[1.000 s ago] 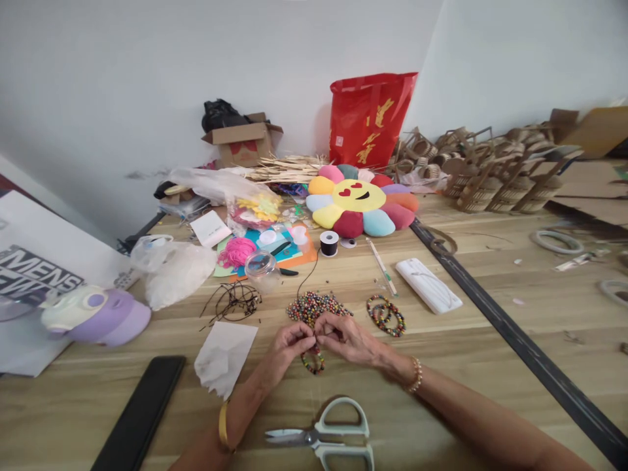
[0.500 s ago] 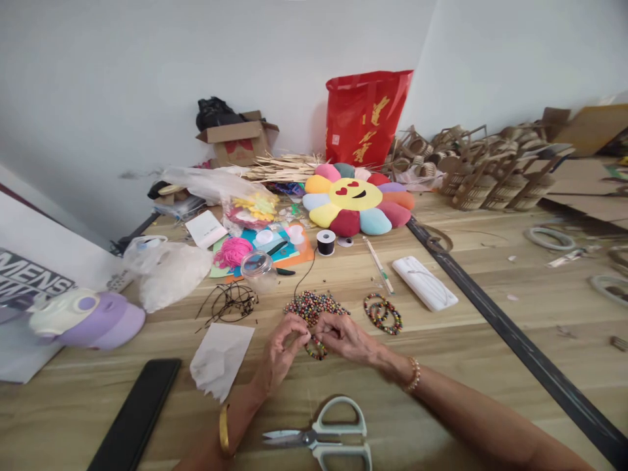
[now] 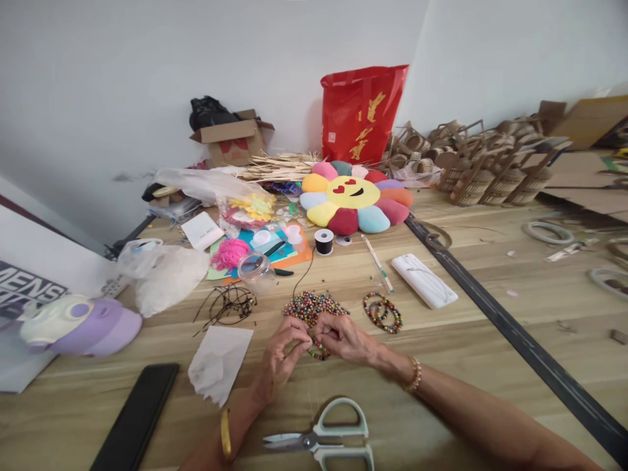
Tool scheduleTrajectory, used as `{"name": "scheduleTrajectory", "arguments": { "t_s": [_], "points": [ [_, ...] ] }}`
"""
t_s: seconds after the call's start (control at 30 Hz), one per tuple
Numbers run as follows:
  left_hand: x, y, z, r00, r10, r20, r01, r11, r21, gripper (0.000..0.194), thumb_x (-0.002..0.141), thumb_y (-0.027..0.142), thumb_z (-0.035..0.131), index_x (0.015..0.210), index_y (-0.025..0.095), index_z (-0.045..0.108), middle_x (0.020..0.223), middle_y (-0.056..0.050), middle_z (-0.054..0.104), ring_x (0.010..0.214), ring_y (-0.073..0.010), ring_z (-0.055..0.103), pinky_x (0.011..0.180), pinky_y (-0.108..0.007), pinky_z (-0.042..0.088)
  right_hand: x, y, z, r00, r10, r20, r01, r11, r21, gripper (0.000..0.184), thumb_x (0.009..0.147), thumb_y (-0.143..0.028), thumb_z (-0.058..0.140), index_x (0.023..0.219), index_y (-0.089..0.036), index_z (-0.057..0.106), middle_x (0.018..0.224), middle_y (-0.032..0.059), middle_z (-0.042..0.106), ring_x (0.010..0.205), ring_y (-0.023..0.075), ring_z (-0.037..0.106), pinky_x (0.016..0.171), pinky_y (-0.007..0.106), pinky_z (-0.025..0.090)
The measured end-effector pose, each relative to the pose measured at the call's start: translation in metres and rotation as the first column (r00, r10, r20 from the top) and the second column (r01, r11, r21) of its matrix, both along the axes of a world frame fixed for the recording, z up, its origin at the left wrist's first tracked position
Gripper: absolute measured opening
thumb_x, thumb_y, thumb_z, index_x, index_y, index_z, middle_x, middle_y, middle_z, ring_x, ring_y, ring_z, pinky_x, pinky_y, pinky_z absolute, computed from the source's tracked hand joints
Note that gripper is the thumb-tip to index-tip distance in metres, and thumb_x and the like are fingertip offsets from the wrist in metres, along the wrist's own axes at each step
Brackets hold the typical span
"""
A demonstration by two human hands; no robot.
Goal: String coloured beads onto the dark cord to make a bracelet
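My left hand [image 3: 284, 353] is closed in a pinch, thumb against fingertips; what lies between them is too small to make out. Fingertip to fingertip with it, my right hand [image 3: 346, 337] pinches one end of a string of colourful beads [image 3: 320, 353], which loops down below the fingers onto the table. Just beyond both hands is a heap of loose multicoloured beads [image 3: 316, 306]. Two or so finished-looking bead bracelets [image 3: 383, 313] lie right of the heap. Scissors [image 3: 314, 441] with pale handles rest on the table nearest me, blades pointing left.
A black cord spool [image 3: 324, 242] stands behind the heap, its cord trailing toward the beads. Left are tangled black cords [image 3: 228, 304], a torn white paper [image 3: 220, 363] and a black phone-like slab [image 3: 137, 415]. A white power bank [image 3: 424, 281] and a flower cushion [image 3: 356, 196] lie farther off.
The view has shifted slightly. Both hands stay pinched close together over the bead string, with only a small movement of the fingers.
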State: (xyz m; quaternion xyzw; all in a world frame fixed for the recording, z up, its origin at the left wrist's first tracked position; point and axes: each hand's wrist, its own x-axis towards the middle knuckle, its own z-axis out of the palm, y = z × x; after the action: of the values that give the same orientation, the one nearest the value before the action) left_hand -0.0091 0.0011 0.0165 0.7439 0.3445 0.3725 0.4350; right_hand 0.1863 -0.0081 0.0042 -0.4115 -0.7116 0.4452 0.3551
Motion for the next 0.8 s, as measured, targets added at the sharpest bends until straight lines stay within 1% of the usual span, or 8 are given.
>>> {"name": "scheduleTrajectory", "arguments": {
  "t_s": [0.2, 0.33, 0.43, 0.5, 0.57, 0.63, 0.7, 0.8],
  "points": [
    [-0.001, 0.002, 0.002, 0.999, -0.047, -0.017, 0.046, 0.998, -0.052, 0.020, 0.089, 0.033, 0.058, 0.076, 0.018, 0.063, 0.087, -0.005, 0.059, 0.092, -0.0210, 0.057, 0.085, -0.032, 0.043, 0.000, -0.001, 0.003, 0.999, -0.008, 0.034, 0.006, 0.998, 0.068, 0.010, 0.082, -0.011, 0.049, 0.074, -0.018, 0.050, 0.055, -0.0085, 0.037, 0.049, 0.0073, 0.029, 0.047, 0.019, 0.023],
    [-0.002, 0.006, 0.002, 0.996, -0.089, -0.031, 0.085, 0.991, -0.105, 0.021, 0.087, 0.035, 0.060, 0.075, 0.018, 0.062, 0.090, -0.006, 0.059, 0.094, -0.0213, 0.056, 0.085, -0.031, 0.043, -0.001, -0.003, 0.001, 0.996, -0.038, 0.087, 0.026, 0.990, 0.141, 0.011, 0.082, -0.009, 0.049, 0.075, -0.017, 0.052, 0.056, -0.0083, 0.037, 0.049, 0.0070, 0.031, 0.048, 0.019, 0.024],
    [-0.003, 0.008, -0.001, 0.993, -0.097, -0.065, 0.087, 0.986, -0.142, 0.023, 0.087, 0.036, 0.059, 0.075, 0.017, 0.060, 0.088, -0.006, 0.059, 0.091, -0.0208, 0.055, 0.083, -0.030, 0.042, -0.001, -0.003, -0.001, 0.993, -0.049, 0.106, 0.028, 0.982, 0.186, 0.011, 0.085, -0.011, 0.050, 0.077, -0.017, 0.054, 0.056, -0.0077, 0.041, 0.048, 0.0072, 0.033, 0.048, 0.019, 0.027],
    [-0.003, 0.009, -0.003, 0.993, -0.086, -0.080, 0.071, 0.982, -0.173, 0.024, 0.088, 0.037, 0.057, 0.075, 0.017, 0.057, 0.083, -0.004, 0.057, 0.084, -0.0193, 0.054, 0.078, -0.029, 0.042, -0.001, -0.003, -0.004, 0.993, -0.048, 0.112, 0.019, 0.969, 0.247, 0.011, 0.088, -0.012, 0.050, 0.080, -0.017, 0.056, 0.060, -0.0054, 0.047, 0.051, 0.0083, 0.038, 0.050, 0.019, 0.031],
    [-0.004, 0.010, -0.005, 0.992, -0.079, -0.100, 0.058, 0.978, -0.203, 0.024, 0.088, 0.038, 0.055, 0.075, 0.017, 0.055, 0.079, -0.003, 0.055, 0.078, -0.0179, 0.051, 0.073, -0.028, 0.041, 0.000, -0.002, -0.005, 0.991, -0.035, 0.127, -0.011, 0.940, 0.341, 0.011, 0.091, -0.014, 0.049, 0.084, -0.017, 0.057, 0.070, -0.0009, 0.055, 0.059, 0.0110, 0.046, 0.056, 0.022, 0.038],
    [-0.004, 0.009, -0.006, 0.988, -0.084, -0.128, 0.054, 0.974, -0.220, 0.024, 0.087, 0.038, 0.054, 0.076, 0.017, 0.055, 0.077, -0.002, 0.054, 0.075, -0.0173, 0.049, 0.071, -0.027, 0.040, 0.001, -0.001, -0.004, 0.985, -0.020, 0.169, -0.053, 0.907, 0.417, 0.013, 0.094, -0.016, 0.046, 0.090, -0.018, 0.059, 0.081, 0.0037, 0.060, 0.068, 0.0148, 0.052, 0.064, 0.026, 0.043],
    [-0.005, 0.009, -0.007, 0.985, -0.087, -0.151, 0.052, 0.974, -0.221, 0.024, 0.087, 0.039, 0.054, 0.076, 0.017, 0.055, 0.077, -0.001, 0.054, 0.076, -0.0174, 0.049, 0.071, -0.027, 0.039, 0.002, -0.001, -0.002, 0.975, -0.012, 0.224, -0.090, 0.892, 0.442, 0.016, 0.097, -0.017, 0.044, 0.093, -0.019, 0.059, 0.086, 0.0063, 0.060, 0.073, 0.0177, 0.052, 0.067, 0.029, 0.045],
    [-0.005, 0.009, -0.008, 0.981, -0.077, -0.178, 0.039, 0.978, -0.207, 0.023, 0.087, 0.038, 0.054, 0.076, 0.018, 0.055, 0.077, -0.001, 0.055, 0.076, -0.0177, 0.050, 0.071, -0.027, 0.039, 0.004, -0.002, 0.003, 0.963, -0.024, 0.268, -0.099, 0.894, 0.437, 0.018, 0.098, -0.018, 0.043, 0.094, -0.021, 0.060, 0.087, 0.0067, 0.059, 0.074, 0.0189, 0.052, 0.066, 0.031, 0.045]
  ]
}}
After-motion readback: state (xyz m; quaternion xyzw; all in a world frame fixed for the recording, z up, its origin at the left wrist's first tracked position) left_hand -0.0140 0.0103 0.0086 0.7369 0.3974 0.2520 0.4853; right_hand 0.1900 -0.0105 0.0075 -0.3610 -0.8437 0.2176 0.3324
